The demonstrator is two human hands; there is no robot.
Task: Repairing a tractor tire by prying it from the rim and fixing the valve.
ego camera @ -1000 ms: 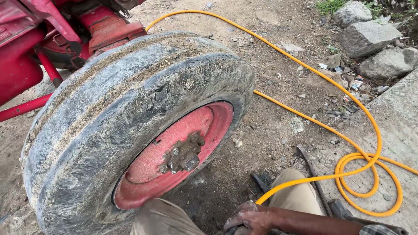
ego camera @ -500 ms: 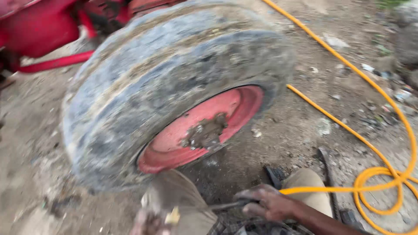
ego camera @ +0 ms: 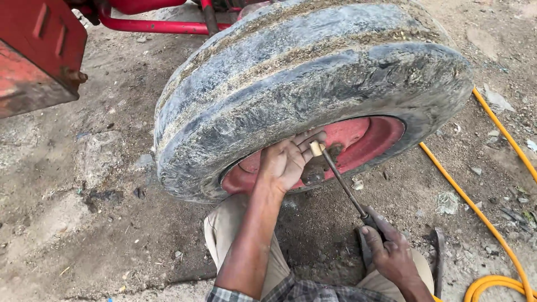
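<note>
Now your left hand (ego camera: 288, 162) has come up to the red rim (ego camera: 380, 137) of the tire (ego camera: 313, 84), fingers pinching a small brass piece (ego camera: 317, 148) — right hand (ego camera: 391, 251) clenched on a thin tool (ego camera: 344, 187).

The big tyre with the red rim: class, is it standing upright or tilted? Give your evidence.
Tilted. The tyre leans so its red rim faces down toward the dirt ground, top tread toward the camera.

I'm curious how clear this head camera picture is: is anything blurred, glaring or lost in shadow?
Head view: sharp all over, in soft even daylight with no glare. The tyre throws a dark shadow on the ground beneath it, and the red rim sits in shade. The left hand, right hand and thin tool are crisp.
</note>
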